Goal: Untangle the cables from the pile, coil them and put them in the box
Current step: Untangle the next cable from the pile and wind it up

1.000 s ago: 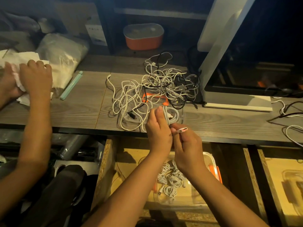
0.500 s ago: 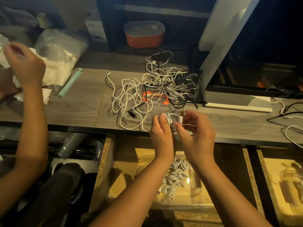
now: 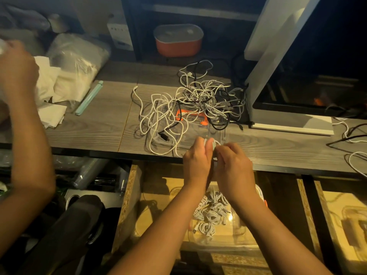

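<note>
A tangled pile of white and black cables lies on the grey wooden table, partly over a clear lid with an orange latch. At the table's front edge my left hand holds a small coil of white cable between fingers and thumb. My right hand is beside it, fingers curled on the same cable. Below my hands a clear box holds several coiled white cables.
Another person's arm reaches in at the left over white cloths and a plastic bag. A teal stick lies nearby. An orange container stands at the back, a white appliance at the right, with loose cables beyond it.
My right hand carried the cable's plug end up and over to the coil held by my left hand. The other person's hand lifted off the cloths.
</note>
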Demonstrator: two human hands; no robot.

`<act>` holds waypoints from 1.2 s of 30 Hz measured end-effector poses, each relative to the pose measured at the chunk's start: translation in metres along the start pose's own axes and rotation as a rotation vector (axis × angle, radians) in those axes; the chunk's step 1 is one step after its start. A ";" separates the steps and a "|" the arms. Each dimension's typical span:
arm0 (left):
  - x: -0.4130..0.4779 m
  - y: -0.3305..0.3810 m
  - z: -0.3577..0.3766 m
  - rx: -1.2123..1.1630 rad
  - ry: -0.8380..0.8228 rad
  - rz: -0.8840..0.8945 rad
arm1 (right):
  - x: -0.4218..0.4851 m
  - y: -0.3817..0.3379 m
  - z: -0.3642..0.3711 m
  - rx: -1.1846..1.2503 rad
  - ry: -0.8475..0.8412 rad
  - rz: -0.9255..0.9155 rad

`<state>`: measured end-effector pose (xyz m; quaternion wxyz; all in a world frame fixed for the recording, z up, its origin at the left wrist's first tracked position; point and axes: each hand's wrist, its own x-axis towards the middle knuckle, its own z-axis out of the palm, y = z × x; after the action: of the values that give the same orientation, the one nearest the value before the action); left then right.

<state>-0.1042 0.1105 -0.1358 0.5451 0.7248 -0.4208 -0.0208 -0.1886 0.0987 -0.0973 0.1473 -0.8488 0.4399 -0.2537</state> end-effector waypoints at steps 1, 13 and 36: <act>0.000 0.000 0.000 0.027 -0.022 0.034 | 0.002 0.002 -0.001 -0.003 -0.036 0.014; -0.009 0.010 -0.012 -0.337 -0.251 -0.315 | 0.016 0.019 -0.034 0.884 -0.416 0.564; -0.021 0.014 -0.014 -0.174 -0.332 -0.099 | -0.019 0.020 -0.023 1.140 -0.063 0.623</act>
<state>-0.1189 0.1341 -0.1282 0.5269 0.6814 -0.4655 -0.2032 -0.2245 0.1020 -0.0934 0.6543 -0.4771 0.4573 -0.3675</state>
